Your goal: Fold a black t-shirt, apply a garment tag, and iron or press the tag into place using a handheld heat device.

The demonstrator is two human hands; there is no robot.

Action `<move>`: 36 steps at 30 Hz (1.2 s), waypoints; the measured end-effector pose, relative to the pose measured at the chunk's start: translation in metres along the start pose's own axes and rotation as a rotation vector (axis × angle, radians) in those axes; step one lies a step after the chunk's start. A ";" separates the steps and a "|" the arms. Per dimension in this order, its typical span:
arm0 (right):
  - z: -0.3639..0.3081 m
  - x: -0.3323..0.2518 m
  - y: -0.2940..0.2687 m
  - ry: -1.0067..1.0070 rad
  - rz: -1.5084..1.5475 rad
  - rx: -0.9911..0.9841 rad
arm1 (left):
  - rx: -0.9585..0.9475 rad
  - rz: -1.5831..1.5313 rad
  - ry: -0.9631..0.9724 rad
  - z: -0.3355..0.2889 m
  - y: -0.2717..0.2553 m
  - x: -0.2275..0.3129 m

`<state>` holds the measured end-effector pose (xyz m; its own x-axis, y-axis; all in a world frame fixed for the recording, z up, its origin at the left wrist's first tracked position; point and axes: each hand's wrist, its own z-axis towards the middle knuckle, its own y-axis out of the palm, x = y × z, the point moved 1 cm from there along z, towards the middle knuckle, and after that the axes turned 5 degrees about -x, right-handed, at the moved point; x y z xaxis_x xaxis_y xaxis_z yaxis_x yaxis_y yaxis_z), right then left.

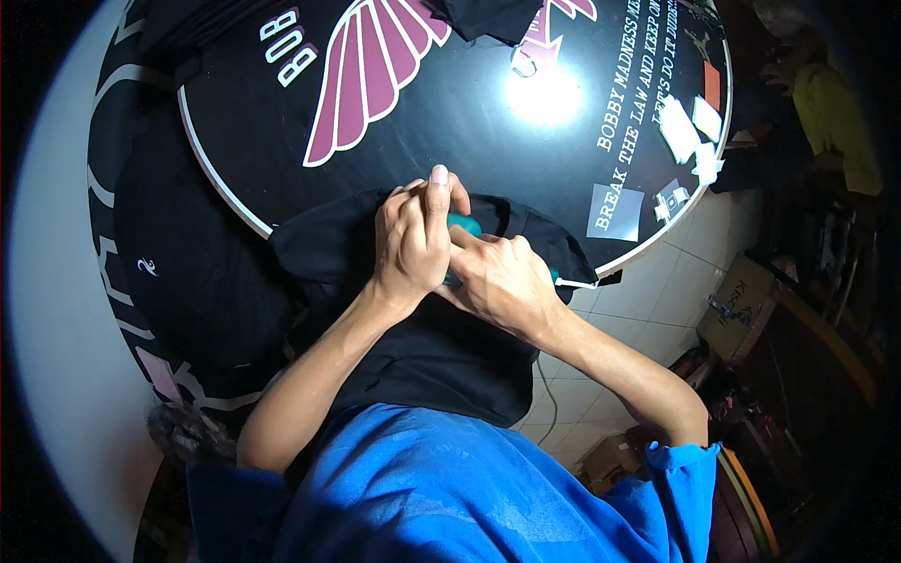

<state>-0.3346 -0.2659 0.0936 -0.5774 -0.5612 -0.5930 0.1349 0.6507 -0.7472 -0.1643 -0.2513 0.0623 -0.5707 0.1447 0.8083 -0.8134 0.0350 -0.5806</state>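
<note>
Black cloth [328, 239] lies over the near edge of the round table and hangs down toward my lap. My left hand [408, 239] is over the cloth, its fingers bent and pressed together; what they hold, if anything, is hidden. Right beside it, my right hand [507, 281] is closed around a teal hand-held tool [466, 224], most of which the fingers cover. A thin white piece [576, 282] sticks out on the right side of that hand, by the tool's other teal end. The exact kind of tool does not show.
The round black table [450, 131] has a white rim and a printed wing design. More dark cloth [474, 14] lies at its far side. White packets [680, 129] and a clear sheet [615, 212] are at the right. A cardboard box [740, 305] and a cord [552, 399] are beyond.
</note>
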 end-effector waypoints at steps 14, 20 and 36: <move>0.001 0.000 -0.001 -0.011 0.004 0.008 | -0.051 -0.072 -0.079 0.001 0.002 -0.003; 0.001 0.001 0.002 -0.018 0.013 0.013 | 0.082 0.188 0.169 -0.007 0.010 -0.014; 0.000 0.000 -0.001 0.002 -0.003 -0.013 | 0.020 0.104 0.135 -0.006 0.006 -0.010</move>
<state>-0.3343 -0.2666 0.0944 -0.5792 -0.5621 -0.5904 0.1225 0.6559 -0.7448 -0.1631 -0.2469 0.0501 -0.6326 0.2785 0.7227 -0.7536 -0.0062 -0.6573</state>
